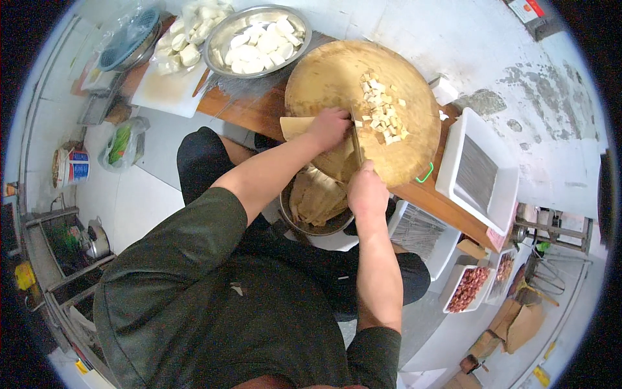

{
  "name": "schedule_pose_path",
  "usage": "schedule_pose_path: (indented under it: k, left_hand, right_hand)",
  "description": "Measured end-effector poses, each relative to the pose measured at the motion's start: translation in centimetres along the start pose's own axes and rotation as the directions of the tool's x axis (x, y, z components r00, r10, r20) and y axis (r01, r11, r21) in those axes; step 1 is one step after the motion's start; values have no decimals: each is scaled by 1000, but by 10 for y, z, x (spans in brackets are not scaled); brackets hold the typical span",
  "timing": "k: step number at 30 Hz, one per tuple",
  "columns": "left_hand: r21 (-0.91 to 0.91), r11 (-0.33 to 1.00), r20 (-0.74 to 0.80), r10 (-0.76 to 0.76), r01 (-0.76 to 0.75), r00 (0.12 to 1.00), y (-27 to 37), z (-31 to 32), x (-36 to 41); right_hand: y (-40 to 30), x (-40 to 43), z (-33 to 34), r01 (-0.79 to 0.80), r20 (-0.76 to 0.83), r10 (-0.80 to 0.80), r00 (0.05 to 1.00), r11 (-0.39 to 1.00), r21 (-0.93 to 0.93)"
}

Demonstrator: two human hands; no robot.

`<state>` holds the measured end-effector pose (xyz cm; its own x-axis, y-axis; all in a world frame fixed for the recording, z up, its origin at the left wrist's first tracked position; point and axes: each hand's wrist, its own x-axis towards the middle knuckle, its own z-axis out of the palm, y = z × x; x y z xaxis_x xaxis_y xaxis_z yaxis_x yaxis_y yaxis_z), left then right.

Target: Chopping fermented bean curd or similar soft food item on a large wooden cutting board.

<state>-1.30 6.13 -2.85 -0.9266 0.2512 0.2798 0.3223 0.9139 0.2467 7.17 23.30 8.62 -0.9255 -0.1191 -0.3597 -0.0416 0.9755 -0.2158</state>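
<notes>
My right hand [368,192] grips a kitchen knife [357,143], its blade lying across the round wooden chopping block [316,82]. On the left of the blade, my left hand [332,129] holds down a pale yellow slab of food, perhaps tofu [294,127], with its fingers curled close to the knife. One end of the slab sticks out past the block's edge. To the right of the blade lies a loose heap of small pale cubes [381,109]. Below the block, between my knees, a metal pot [287,214] holds brownish folded food [318,197], partly hidden by the block.
A steel bowl of white round pieces [210,53] stands behind the block, beside a plastic bag of similar pieces [187,36]. At right are a white tray of thin skewers [449,175] and a green handle [425,173]. Lower right, a tray holds reddish meat chunks [469,289].
</notes>
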Motion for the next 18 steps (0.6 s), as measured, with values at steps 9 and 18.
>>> schedule_pose_path:
  k: [9,18]
  left_hand:
    - [-122,993,34,14,-10,999,-3,-4,-2]
    - [18,1000,77,23,-25,997,-10,-5,1]
  right_hand:
    - [-7,13,-5,-28,79,25,997,999,28]
    - [-17,59,10,16,0,-17,1000,998,65]
